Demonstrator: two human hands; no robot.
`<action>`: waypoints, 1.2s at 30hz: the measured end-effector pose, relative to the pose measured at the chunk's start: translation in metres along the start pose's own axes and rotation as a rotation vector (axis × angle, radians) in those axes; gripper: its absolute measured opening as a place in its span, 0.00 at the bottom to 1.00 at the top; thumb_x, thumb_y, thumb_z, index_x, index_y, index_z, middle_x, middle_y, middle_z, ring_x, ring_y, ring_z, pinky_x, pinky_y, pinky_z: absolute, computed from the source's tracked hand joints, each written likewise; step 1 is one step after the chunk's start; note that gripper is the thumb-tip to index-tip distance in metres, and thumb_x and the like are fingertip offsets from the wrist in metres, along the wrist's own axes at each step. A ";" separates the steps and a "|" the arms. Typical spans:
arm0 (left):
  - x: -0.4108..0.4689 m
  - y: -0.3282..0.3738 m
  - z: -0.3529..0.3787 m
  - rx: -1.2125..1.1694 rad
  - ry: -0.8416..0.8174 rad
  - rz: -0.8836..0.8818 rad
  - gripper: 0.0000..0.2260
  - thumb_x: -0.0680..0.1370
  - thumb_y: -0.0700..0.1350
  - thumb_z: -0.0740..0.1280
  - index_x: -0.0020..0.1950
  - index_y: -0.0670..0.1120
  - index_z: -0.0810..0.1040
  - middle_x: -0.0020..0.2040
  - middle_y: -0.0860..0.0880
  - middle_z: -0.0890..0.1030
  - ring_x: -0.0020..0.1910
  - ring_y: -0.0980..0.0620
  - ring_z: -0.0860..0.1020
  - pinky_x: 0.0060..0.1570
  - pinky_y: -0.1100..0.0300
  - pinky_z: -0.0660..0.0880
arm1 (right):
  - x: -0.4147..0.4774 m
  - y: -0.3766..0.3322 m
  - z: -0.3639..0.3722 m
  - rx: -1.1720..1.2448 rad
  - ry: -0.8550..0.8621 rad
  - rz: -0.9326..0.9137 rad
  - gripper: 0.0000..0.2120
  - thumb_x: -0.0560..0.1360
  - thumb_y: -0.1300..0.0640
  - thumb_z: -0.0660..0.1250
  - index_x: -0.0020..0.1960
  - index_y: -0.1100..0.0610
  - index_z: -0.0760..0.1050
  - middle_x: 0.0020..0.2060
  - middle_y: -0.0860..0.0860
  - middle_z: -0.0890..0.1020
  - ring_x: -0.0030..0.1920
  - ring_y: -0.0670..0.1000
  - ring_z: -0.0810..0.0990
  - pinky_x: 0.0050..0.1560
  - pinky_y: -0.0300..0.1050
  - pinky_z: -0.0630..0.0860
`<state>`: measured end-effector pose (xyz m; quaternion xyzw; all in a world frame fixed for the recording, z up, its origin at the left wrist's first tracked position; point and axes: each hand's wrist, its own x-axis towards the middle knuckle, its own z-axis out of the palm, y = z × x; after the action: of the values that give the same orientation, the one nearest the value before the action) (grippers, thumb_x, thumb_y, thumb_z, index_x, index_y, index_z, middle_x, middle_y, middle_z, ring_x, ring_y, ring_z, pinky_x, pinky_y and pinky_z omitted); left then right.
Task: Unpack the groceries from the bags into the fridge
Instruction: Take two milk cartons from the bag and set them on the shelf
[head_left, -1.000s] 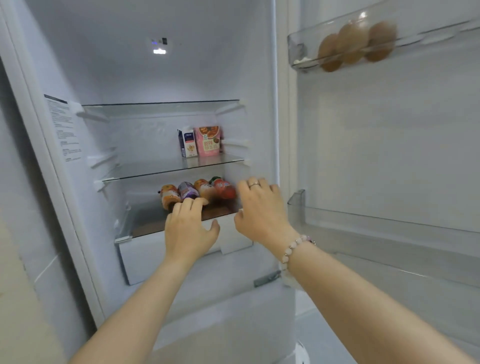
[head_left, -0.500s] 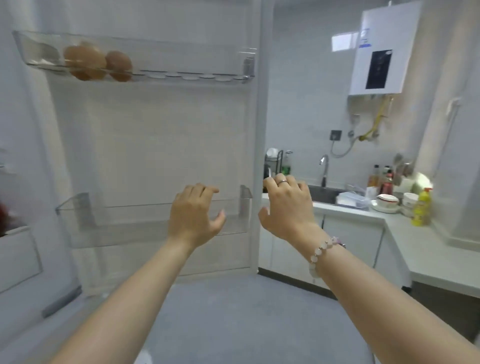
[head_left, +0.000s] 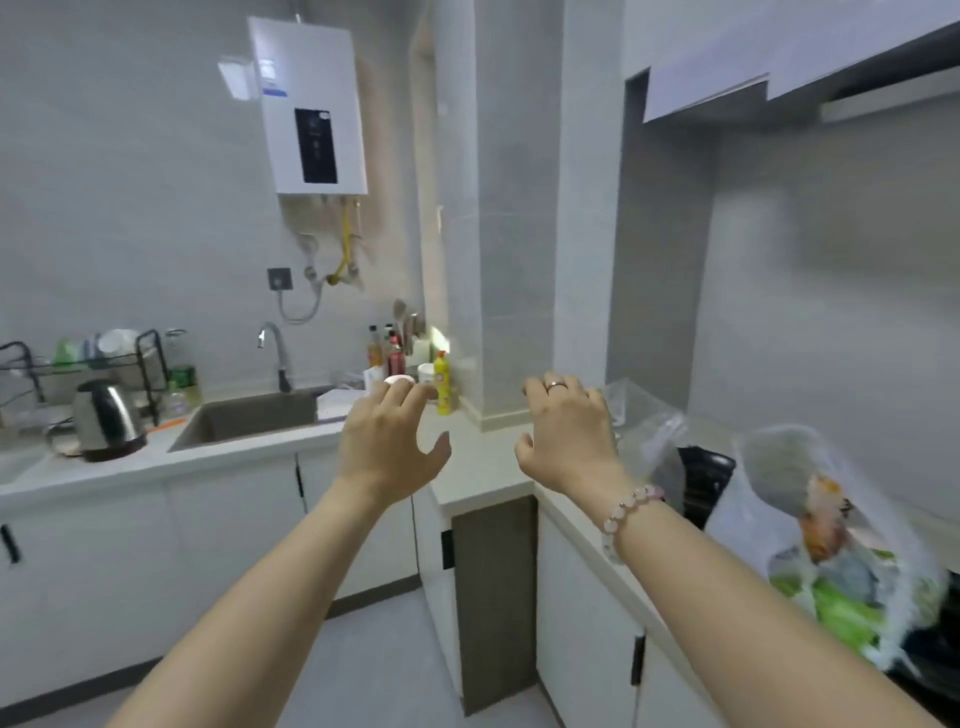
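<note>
Both hands are being held out ahead of the body with nothing in them. The left hand (head_left: 387, 447) is being carried with its fingers loosely spread and slightly bent. The right hand (head_left: 569, 441) (ring on one finger, bead bracelet at the wrist) is being kept just as relaxed, above the corner of the countertop (head_left: 478, 467). The fridge is not being shown in this view.

The translucent plastic grocery bag (head_left: 841, 561) is being seen slumped on the counter to the right, near the right forearm and well apart from the left hand. Green leafy produce and something orange are being made out through the film, though blur is making the contents uncertain. A second, clearer bag (head_left: 644, 431) is being glimpsed just beyond the right hand.

The film is being judged thin, soft and slippery, with no shape of its own, and the greens as light and easily crushed. The bag is probably best opened at its gathered mouth, with each item being lifted out by its firmest part and supported from beneath
</note>
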<state>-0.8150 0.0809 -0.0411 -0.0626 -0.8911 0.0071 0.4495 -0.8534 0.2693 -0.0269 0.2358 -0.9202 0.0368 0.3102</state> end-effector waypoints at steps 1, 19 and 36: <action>0.015 0.016 0.018 -0.050 0.009 0.035 0.16 0.63 0.49 0.74 0.46 0.42 0.80 0.39 0.47 0.80 0.36 0.45 0.78 0.35 0.58 0.73 | 0.003 0.025 0.007 -0.024 -0.013 0.044 0.19 0.73 0.55 0.60 0.63 0.57 0.66 0.57 0.53 0.73 0.57 0.54 0.70 0.56 0.47 0.67; 0.139 0.244 0.245 -0.589 -0.191 0.360 0.17 0.65 0.51 0.70 0.51 0.44 0.78 0.42 0.50 0.80 0.39 0.47 0.78 0.32 0.59 0.71 | -0.061 0.282 0.089 -0.270 -0.215 0.679 0.17 0.74 0.55 0.61 0.62 0.55 0.68 0.60 0.51 0.73 0.61 0.53 0.70 0.57 0.46 0.66; 0.183 0.378 0.419 -0.974 -0.470 0.658 0.18 0.74 0.50 0.65 0.63 0.47 0.72 0.57 0.52 0.76 0.57 0.50 0.74 0.44 0.56 0.73 | -0.076 0.378 0.174 -0.472 -0.430 1.138 0.21 0.75 0.52 0.62 0.66 0.56 0.64 0.63 0.53 0.71 0.63 0.54 0.68 0.60 0.46 0.66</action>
<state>-1.2191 0.4954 -0.1709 -0.5275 -0.8011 -0.2480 0.1358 -1.0695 0.5985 -0.1821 -0.3606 -0.9262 -0.0559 0.0947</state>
